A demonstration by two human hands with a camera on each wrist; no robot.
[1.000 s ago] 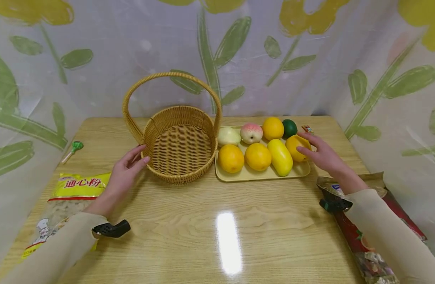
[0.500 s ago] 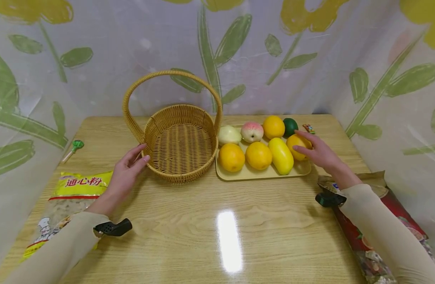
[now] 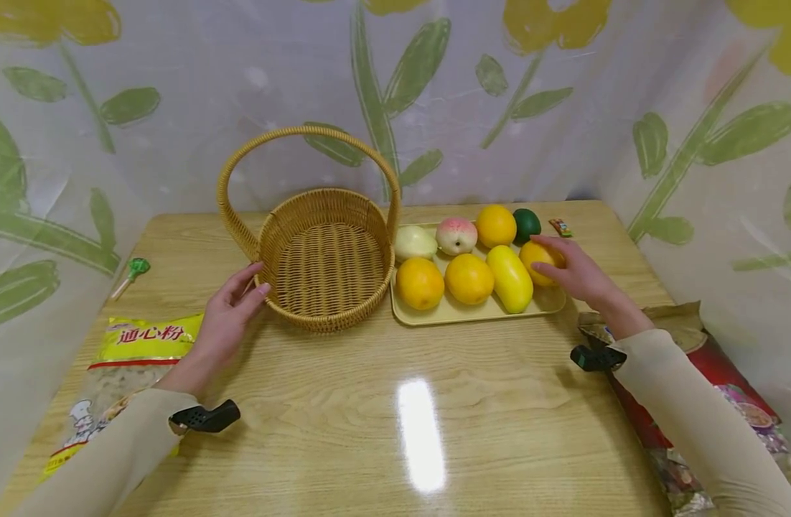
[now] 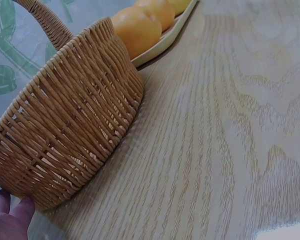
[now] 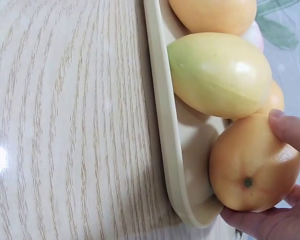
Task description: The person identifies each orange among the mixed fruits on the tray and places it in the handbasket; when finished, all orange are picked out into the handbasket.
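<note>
At the right end of the cream tray (image 3: 408, 316), my right hand (image 3: 579, 271) grips an orange (image 3: 539, 260), thumb on one side and fingers on the other. The right wrist view shows this orange (image 5: 255, 165) within the tray's rim, beside a yellow mango (image 5: 220, 75). My left hand (image 3: 230, 309) touches the outer left side of a wicker basket (image 3: 327, 323) with relaxed fingers. In the left wrist view, fingertips (image 4: 24, 207) meet the woven wall of the basket (image 4: 65, 115). Nothing lies inside the basket, and its tall handle stands upright.
Other fruit shares the tray: a mango (image 3: 510, 278), a peach (image 3: 456, 235), a pale green fruit (image 3: 415, 243), a dark green fruit (image 3: 527, 224) and several oranges. A pasta bag (image 3: 137, 352) and lollipop (image 3: 136, 269) lie left; a red-brown bag (image 3: 718, 359) and small candy (image 3: 560, 227) lie right.
My right hand has closed in around the orange at the tray's right end. My left hand stays against the basket. The head view has shifted slightly.
</note>
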